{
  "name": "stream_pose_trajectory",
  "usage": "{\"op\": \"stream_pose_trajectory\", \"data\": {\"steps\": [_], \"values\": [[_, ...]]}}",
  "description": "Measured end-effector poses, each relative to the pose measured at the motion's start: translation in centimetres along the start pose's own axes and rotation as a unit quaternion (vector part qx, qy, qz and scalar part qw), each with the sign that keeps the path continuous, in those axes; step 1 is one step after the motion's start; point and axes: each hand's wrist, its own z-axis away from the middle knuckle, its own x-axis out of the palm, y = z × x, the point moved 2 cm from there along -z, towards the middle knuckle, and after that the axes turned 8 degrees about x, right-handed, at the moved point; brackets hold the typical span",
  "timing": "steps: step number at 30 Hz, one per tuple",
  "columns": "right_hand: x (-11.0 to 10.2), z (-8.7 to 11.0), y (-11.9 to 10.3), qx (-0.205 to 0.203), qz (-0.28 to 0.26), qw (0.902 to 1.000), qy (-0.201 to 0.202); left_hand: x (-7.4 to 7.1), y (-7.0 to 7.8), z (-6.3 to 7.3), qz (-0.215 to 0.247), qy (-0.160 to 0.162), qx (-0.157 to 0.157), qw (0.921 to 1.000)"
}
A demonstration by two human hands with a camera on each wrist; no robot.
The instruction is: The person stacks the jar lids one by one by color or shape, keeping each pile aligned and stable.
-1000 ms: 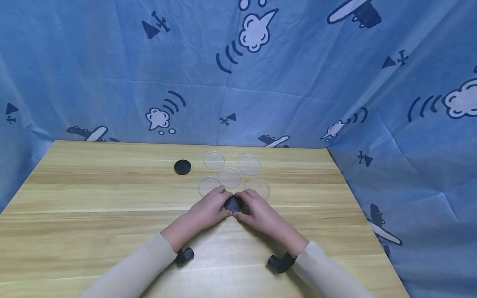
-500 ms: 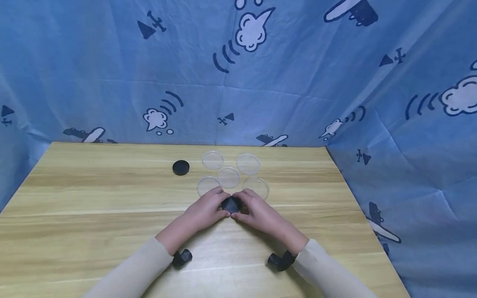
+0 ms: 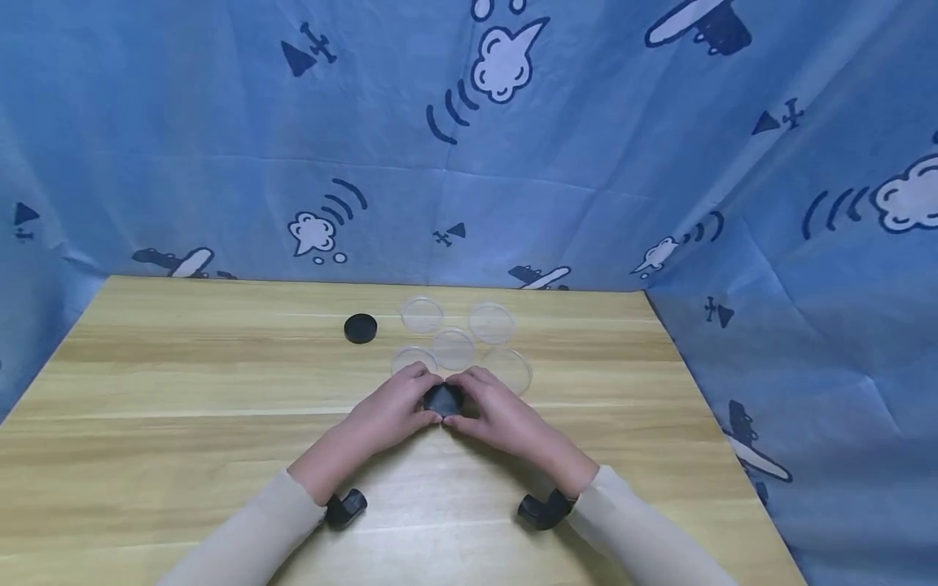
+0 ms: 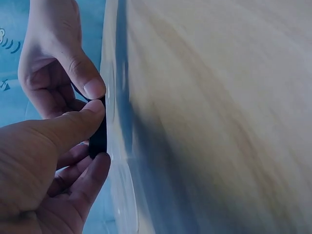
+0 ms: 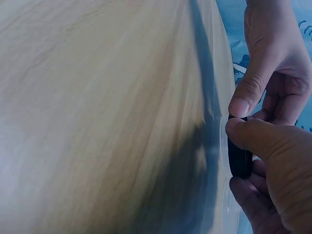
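Observation:
Both hands hold one black round disc (image 3: 443, 400) between them, just in front of a group of clear discs. My left hand (image 3: 392, 407) grips its left side, thumb at the near edge and fingers at the far edge. My right hand (image 3: 498, 411) grips the right side in the same way. In the left wrist view the disc (image 4: 99, 134) shows as a thin black edge between thumb and fingers. The right wrist view shows the disc's dark side (image 5: 240, 161), with both thumbs close together. Fingers hide much of its rim.
Several clear round discs lie on the wooden table (image 3: 183, 382) beyond the hands, among them a middle one (image 3: 453, 348) and a back right one (image 3: 492, 323). A second black disc (image 3: 361, 329) with a raised rim lies left of them. Blue printed cloth (image 3: 440, 122) hangs behind and at the right.
Both hands have shifted slightly left together with the black disc. Their grip looks the same. The clear discs and the other black disc stay in place.

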Motion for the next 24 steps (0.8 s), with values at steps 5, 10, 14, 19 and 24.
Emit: {"op": "stream_pose_trajectory", "data": {"steps": [5,10,14,19,24], "values": [[0.2,-0.4,-0.4,0.004,-0.005,1.0,-0.007,-0.6,-0.2,0.5,-0.002,0.005,0.001,1.0],[0.3,-0.9,-1.2,0.0,-0.003,0.9999,-0.013,-1.3,-0.5,1.2,0.002,0.011,0.002,0.9999],[0.5,-1.2,-1.8,-0.008,-0.002,0.9997,-0.022,-1.7,-0.8,1.9,0.004,0.012,-0.004,0.9999],[0.9,-1.5,-2.4,-0.006,-0.009,0.9996,-0.025,-2.2,-1.1,2.4,0.004,0.012,-0.006,0.9999],[1.3,-2.1,-3.0,-0.015,-0.012,0.9996,-0.021,-2.7,-1.7,3.0,-0.002,0.012,-0.012,0.9999]]}}
